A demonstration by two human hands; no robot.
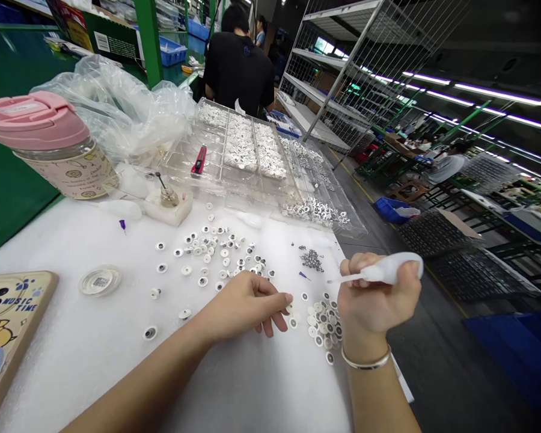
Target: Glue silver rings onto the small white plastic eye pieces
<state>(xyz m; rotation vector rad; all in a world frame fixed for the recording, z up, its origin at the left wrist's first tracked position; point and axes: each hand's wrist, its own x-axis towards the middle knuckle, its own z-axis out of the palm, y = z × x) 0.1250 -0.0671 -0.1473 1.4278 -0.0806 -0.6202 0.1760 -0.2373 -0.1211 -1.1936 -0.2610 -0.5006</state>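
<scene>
My right hand is closed around a small white squeeze bottle whose thin nozzle points left. My left hand rests on the white foam mat, fingers curled and pinched over small round white parts; what it grips is too small to tell. A tight pile of round parts lies between the two hands. Several more round parts are scattered across the mat beyond my left hand. A small heap of tiny dark metal pieces lies past the pile.
Clear compartment trays with sorted parts and a red cutter stand at the back. A pink-lidded jar, crumpled plastic bags, a small glass bottle, a tape roll and a printed board lie left. A person in black stands beyond.
</scene>
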